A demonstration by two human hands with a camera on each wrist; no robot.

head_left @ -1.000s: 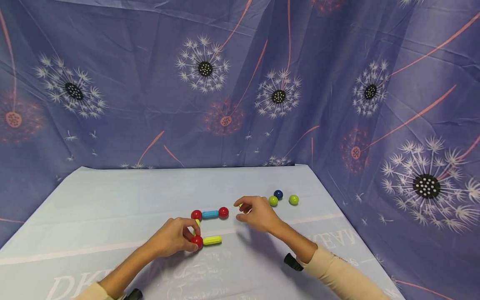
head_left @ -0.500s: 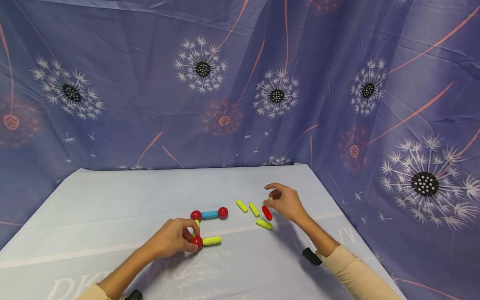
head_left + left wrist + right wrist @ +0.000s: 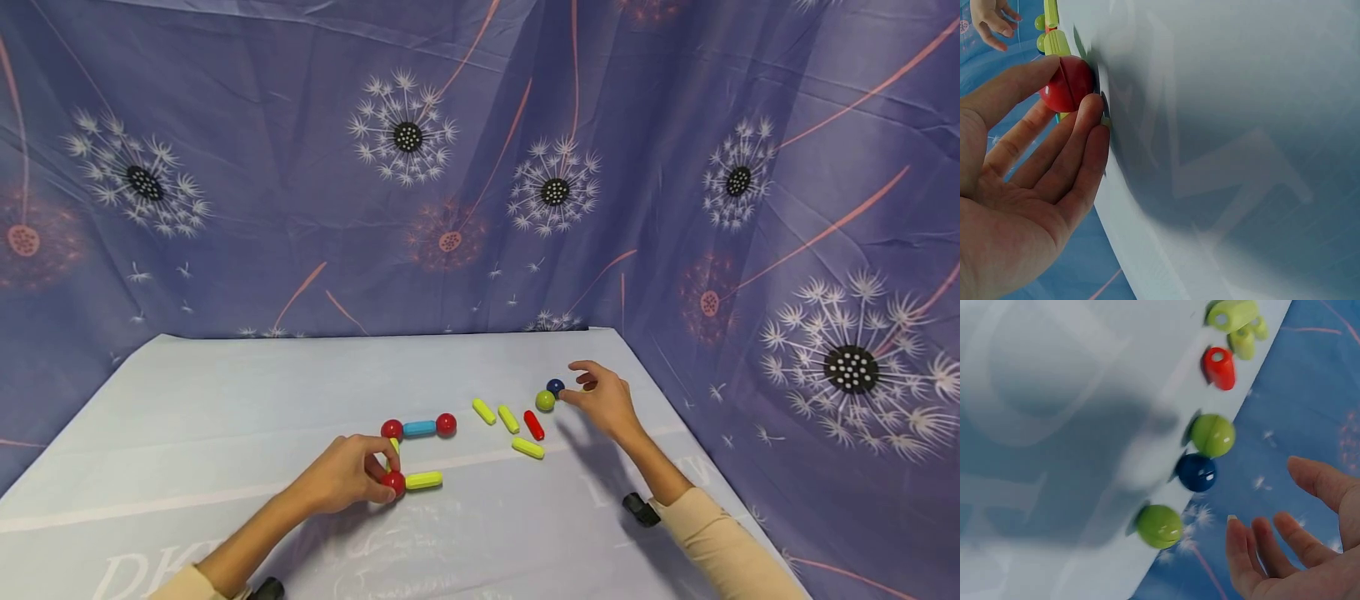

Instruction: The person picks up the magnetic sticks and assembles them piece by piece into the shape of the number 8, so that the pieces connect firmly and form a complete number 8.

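Observation:
My left hand (image 3: pixel 341 477) pinches a red ball (image 3: pixel 1067 84) between thumb and fingers. From that ball a yellow rod (image 3: pixel 424 480) sticks out to the right, and another yellow rod, partly behind the fingers, runs back to a red ball (image 3: pixel 392 429). A blue rod (image 3: pixel 420 428) links this to one more red ball (image 3: pixel 446 425). Fingers spread and holding nothing, my right hand (image 3: pixel 606 406) hovers near a green ball (image 3: pixel 1159 526), which it mostly covers in the head view. A navy ball (image 3: pixel 556 387) and another green ball (image 3: pixel 545 401) lie just left of it.
Several loose yellow rods (image 3: pixel 528 448) and a red rod (image 3: pixel 533 425) lie on the pale tabletop (image 3: pixel 285 392), between the joined pieces and the loose balls. A patterned purple cloth (image 3: pixel 300 183) hangs behind the table and along its right side.
My right hand has moved right and slightly back, from above the rods to the loose balls, uncovering the rods. The left hand keeps its hold on the red ball.

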